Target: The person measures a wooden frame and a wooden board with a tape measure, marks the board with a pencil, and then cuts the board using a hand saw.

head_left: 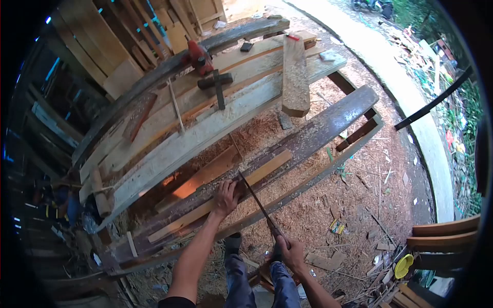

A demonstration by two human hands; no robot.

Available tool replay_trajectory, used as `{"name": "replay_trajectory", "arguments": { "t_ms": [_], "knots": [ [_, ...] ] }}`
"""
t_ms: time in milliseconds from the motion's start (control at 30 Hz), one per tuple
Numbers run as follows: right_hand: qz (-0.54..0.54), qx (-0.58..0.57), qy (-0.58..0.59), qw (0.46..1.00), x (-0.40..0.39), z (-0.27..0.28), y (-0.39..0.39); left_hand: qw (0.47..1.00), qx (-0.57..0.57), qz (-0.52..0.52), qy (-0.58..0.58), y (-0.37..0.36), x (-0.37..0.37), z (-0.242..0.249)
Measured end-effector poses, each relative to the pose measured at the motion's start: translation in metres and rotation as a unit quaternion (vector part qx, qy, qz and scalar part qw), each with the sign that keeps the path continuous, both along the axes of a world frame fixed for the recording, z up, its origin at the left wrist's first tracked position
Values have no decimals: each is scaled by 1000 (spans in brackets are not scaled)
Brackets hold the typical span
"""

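Note:
A handsaw (260,203) lies across a long light wooden strip (272,168), its blade edge-on to my view. Its handle is gripped by my right hand (290,252), near my knees. My left hand (226,197) bears down on the strip just left of the blade, fingers curled over it. Close by those fingertips is a small dark brown piece (240,187). Under the strip runs a dark, worn bench plank (328,122) dusted with shavings.
Beyond lies a workbench (205,131) carrying a red power tool (199,59), a hammer-like tool (220,84) and a thick board (296,77). Wood shavings cover the ground. A yellow container (403,266) is at lower right, below curved wooden pieces (446,232).

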State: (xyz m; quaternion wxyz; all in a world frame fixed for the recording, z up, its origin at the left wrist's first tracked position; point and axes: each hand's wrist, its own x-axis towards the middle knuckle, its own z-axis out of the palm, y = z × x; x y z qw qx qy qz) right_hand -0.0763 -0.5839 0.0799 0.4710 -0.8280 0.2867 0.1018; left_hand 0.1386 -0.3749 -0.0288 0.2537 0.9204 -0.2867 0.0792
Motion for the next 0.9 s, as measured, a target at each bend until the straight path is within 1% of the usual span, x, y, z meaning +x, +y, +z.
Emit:
{"name": "replay_trajectory", "arguments": {
  "t_ms": [67,100,167,200,233,267,300,367,400,433,467,500,567,667,700,767,800,833,900],
  "knots": [
    [-49,98,-4,994,-3,17,7,999,7,-36,17,8,4,5],
    [-63,97,-3,993,-3,36,10,999,7,-50,20,9,5,14],
    [-33,38,23,998,0,81,8,995,4,-88,52,4,4,40],
    [7,-35,1,999,-6,88,12,993,2,-101,55,-1,5,50],
    [-4,-37,3,999,-12,95,17,991,25,-100,85,-8,6,58],
    [-53,-4,1,999,-19,101,23,987,48,-101,115,-13,5,68],
    [-101,28,-2,994,-28,106,26,986,44,-114,115,-14,4,75],
    [-106,-1,-10,994,-44,109,30,983,6,-87,161,-20,5,85],
    [-122,-6,-6,992,-47,117,36,983,1,-85,163,-20,3,80],
    [-134,-9,-1,991,-49,121,42,987,-3,-50,156,-16,1,71],
    [-121,-10,2,993,-54,121,48,989,-7,-9,149,-8,-1,62],
    [-105,-22,9,994,-59,117,54,988,-11,7,152,0,-2,61],
    [-65,-38,20,997,-57,117,59,976,7,73,207,16,-2,60],
    [-80,-8,25,996,-40,124,79,974,-47,106,195,45,6,22],
    [-59,-12,32,998,-30,124,85,970,-53,126,201,54,9,18],
    [-100,92,39,990,-18,129,92,977,-18,147,153,63,8,14],
    [-65,47,58,995,-14,124,89,977,-5,165,135,67,8,0],
    [-49,44,64,996,-11,121,88,973,-8,180,141,72,4,1],
    [-15,23,55,998,0,118,81,969,40,188,154,72,1,6]
  ]
}}
